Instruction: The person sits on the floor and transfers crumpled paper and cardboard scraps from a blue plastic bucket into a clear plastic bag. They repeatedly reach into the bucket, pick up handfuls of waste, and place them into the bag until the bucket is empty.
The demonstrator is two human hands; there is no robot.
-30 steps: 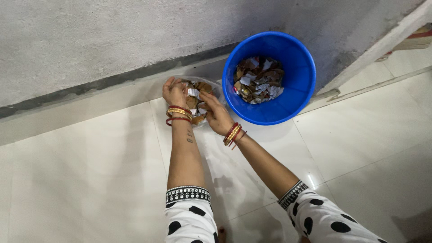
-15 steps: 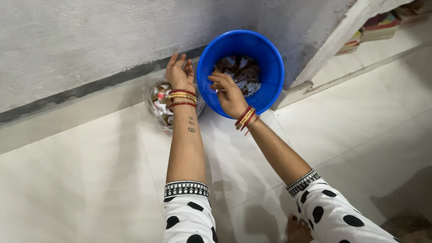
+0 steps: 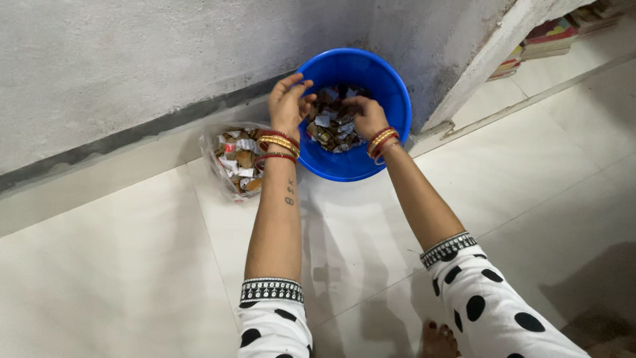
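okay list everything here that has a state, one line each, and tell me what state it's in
blue bucket: upright by the wall, partly filled with torn scraps.
clear bag: open on the floor, holding scraps.
left hand: over the bucket rim, fingers curled; hold unclear.
right hand: inside the bucket, on the scraps; grip unclear.
books: stacked, lying flat.

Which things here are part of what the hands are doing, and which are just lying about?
In use:
left hand
right hand
blue bucket
paper scraps
clear bag of scraps

Lying about:
stacked books
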